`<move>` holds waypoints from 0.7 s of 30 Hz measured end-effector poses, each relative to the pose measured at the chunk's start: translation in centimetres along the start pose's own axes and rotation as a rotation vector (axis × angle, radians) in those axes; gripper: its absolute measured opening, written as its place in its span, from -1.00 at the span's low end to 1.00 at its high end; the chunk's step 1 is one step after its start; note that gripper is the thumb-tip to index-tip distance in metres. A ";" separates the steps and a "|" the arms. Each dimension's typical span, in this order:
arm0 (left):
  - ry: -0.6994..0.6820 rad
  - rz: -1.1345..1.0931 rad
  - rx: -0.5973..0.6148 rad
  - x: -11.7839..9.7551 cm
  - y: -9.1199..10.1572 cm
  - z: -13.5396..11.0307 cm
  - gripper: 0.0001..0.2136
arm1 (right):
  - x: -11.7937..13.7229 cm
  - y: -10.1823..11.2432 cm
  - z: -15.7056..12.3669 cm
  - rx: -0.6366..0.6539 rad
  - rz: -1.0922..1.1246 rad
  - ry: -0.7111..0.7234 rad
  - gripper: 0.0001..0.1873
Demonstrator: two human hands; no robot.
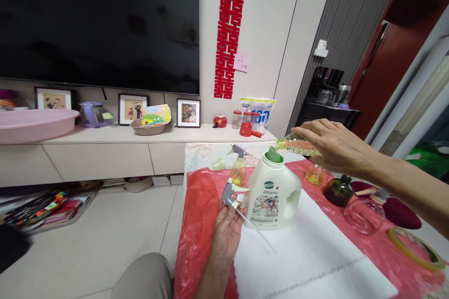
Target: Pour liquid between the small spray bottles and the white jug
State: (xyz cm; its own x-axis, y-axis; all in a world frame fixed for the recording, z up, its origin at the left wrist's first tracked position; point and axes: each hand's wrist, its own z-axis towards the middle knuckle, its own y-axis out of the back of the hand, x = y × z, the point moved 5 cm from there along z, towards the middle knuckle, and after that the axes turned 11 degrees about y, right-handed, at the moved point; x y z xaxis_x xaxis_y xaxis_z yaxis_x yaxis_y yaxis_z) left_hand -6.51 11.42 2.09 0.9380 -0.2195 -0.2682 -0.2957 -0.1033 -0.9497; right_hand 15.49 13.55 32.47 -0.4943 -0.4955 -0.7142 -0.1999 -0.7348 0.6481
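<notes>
Here, spray head [228,192] protrudes above left grip [227,232].

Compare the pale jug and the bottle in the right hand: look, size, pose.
Look: the jug is opaque with a printed label; the bottle is see-through and ridged.
Size: the jug is plainly bulkier than the bottle.
Pose: the jug stands upright; the bottle lies tipped on its side in the right hand.
Shared: both are containers, their mouths close together at the jug's green spout.
</notes>
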 end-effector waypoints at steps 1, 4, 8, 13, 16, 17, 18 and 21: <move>0.000 -0.001 0.000 0.0 0.0 0.0 -0.85 | 0.0 0.0 0.0 0.001 -0.002 0.001 -0.24; 0.001 0.000 0.000 0.0 0.1 0.0 -0.85 | -0.1 -0.2 0.0 0.002 -0.008 0.003 -0.21; 0.003 -0.003 0.002 0.0 0.1 0.0 -0.87 | -0.2 -0.2 0.0 0.001 -0.021 0.014 -0.19; 0.002 -0.010 -0.013 0.1 0.2 0.0 -0.84 | -0.1 -0.2 0.0 0.001 -0.024 0.015 -0.19; 0.001 -0.010 -0.008 0.1 0.2 0.0 -0.82 | 0.0 -0.2 0.0 -0.001 -0.029 0.017 -0.19; 0.002 -0.008 -0.003 0.1 0.1 0.0 -0.82 | 0.0 -0.2 0.0 0.001 -0.031 0.016 -0.20; 0.002 -0.007 0.003 0.1 0.1 -0.1 -0.83 | 0.0 -0.2 0.1 0.002 -0.031 0.015 -0.21; 0.008 0.003 0.015 0.1 0.0 0.0 -0.87 | 0.0 -0.1 0.1 0.003 -0.032 0.014 -0.22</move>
State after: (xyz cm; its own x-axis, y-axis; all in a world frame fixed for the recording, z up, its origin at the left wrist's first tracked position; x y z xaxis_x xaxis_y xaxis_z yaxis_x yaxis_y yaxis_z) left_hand -6.44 11.36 2.08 0.9357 -0.2279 -0.2693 -0.2953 -0.0884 -0.9513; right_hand 15.42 13.70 32.39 -0.4759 -0.4784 -0.7380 -0.2177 -0.7490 0.6258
